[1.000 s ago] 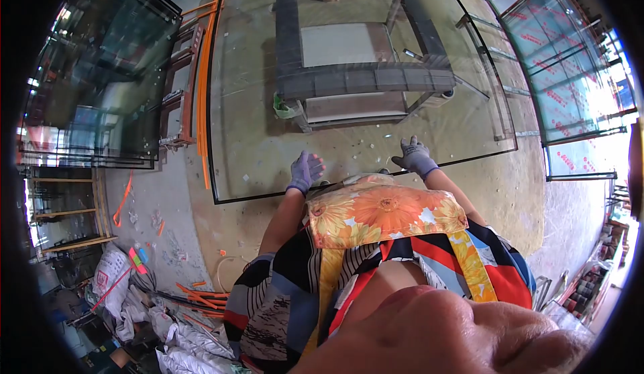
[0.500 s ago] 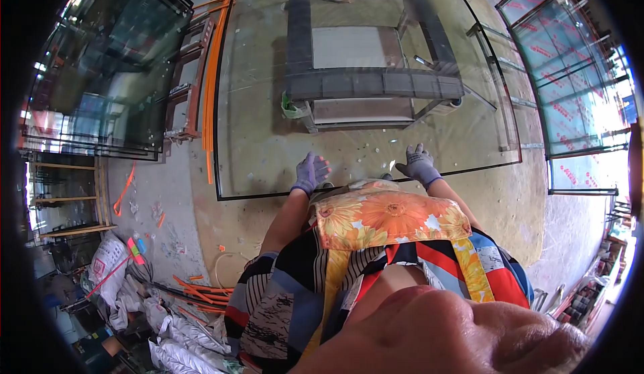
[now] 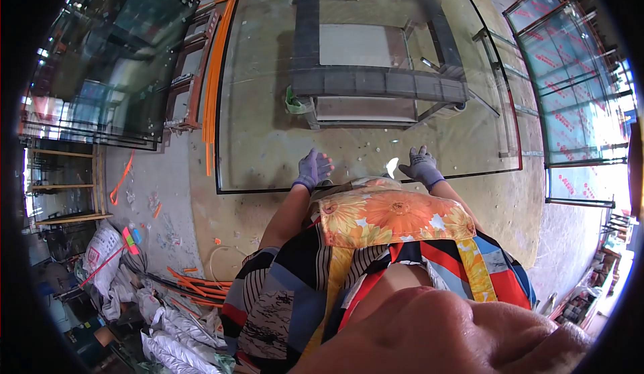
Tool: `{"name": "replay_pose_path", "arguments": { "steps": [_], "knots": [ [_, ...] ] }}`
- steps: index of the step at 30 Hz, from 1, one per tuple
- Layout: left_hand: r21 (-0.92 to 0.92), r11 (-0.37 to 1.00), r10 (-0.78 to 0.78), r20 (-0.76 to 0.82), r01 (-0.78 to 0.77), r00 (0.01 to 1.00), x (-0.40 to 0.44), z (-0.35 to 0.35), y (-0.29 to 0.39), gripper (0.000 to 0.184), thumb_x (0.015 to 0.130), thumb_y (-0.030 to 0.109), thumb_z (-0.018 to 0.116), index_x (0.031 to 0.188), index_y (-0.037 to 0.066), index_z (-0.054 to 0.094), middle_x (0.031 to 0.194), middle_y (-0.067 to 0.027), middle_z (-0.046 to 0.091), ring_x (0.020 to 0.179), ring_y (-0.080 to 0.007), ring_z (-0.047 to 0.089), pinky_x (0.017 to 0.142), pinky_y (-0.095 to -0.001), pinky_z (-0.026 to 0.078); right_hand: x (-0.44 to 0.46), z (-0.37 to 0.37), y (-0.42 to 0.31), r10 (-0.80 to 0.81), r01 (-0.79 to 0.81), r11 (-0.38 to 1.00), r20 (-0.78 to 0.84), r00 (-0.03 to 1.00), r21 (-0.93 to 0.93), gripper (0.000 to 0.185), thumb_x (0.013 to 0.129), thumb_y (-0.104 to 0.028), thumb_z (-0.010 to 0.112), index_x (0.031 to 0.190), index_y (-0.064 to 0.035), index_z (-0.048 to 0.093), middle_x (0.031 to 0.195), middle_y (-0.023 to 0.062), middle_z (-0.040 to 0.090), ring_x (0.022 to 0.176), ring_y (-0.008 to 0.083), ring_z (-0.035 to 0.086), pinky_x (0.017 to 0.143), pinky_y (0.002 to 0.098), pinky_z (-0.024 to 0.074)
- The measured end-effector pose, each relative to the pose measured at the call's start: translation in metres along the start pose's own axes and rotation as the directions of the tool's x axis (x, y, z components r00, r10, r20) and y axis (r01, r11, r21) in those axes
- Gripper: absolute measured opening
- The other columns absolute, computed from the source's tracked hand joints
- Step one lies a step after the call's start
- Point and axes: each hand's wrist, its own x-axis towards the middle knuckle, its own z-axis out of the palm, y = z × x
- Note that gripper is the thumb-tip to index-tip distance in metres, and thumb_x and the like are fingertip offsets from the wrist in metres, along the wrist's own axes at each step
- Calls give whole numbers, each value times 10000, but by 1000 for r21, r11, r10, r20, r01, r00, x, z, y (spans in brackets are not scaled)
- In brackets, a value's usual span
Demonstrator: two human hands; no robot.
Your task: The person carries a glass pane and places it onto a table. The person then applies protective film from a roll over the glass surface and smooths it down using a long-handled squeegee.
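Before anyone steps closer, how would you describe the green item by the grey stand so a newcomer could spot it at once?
Start with the large black-edged glass pane. Through it shows a rectangular grey stand; go to its near left corner. The small, crumpled green item there stands out by its colour from the grey leg beside it.
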Motion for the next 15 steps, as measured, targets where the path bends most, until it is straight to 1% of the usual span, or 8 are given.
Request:
{"name": "replay_pose_path", "arguments": {
  "steps": [4,6,9,10,12,13,15],
  "knots": [
    [11,1000,0,3,0,1000,0,0,0,439,839,510,425,933,87,500,836,-89,623,651,-272,620,526,-366,467,1,3,0,9,-9,1000,-10,1000,6,836,747,-548,508,1353,-43,228,1381,282,179,1222,416,320,979,430,314],
    [18,1000,4,7,-4,1000,0,-1,2,451,837,520,423,935,86,499,836,-91,622,651,-276,619,526,-367,467,0,7,-3,29,-29,1000,-50,998,8,835,747,-548,507,1352,-43,230,1382,280,179,1226,413,315,981,427,313],
    [-21,1000,4,116,-2,993,12,-12,-4,501,824,562,417,936,80,497,840,-101,616,650,-290,617,518,-372,464,-6,12,-8,48,-46,999,-90,995,21,844,742,-553,513,1352,-44,229,1383,277,179,1234,410,304,984,427,309],
    [-17,1000,5,118,-3,993,9,-10,-2,501,824,562,417,936,80,497,840,-101,616,650,-290,617,518,-372,464,-8,13,-10,56,-54,998,-108,993,27,855,736,-558,520,1353,-45,226,1384,276,179,1239,408,295,986,428,306],
    [20,1000,13,45,-14,999,3,-4,0,516,823,574,407,927,77,501,841,-107,613,646,-297,614,506,-377,461,-6,8,-5,67,-63,997,-130,989,35,865,730,-564,526,1354,-46,224,1385,274,178,1244,406,287,988,429,303],
    [38,999,20,9,-20,1000,2,-2,0,524,822,580,401,923,76,503,841,-110,612,645,-300,613,501,-380,460,-2,-1,1,36,-30,995,-64,997,94,881,723,-570,533,1357,-49,214,1388,271,172,1249,409,274,992,434,295],
    [39,999,5,-8,-5,1000,-1,0,1,525,823,580,397,918,75,504,840,-111,611,643,-299,612,494,-382,456,7,-16,12,-37,20,973,68,997,230,913,708,-582,548,1364,-54,195,1394,264,160,1260,413,249,1001,442,279]
  ]
}}
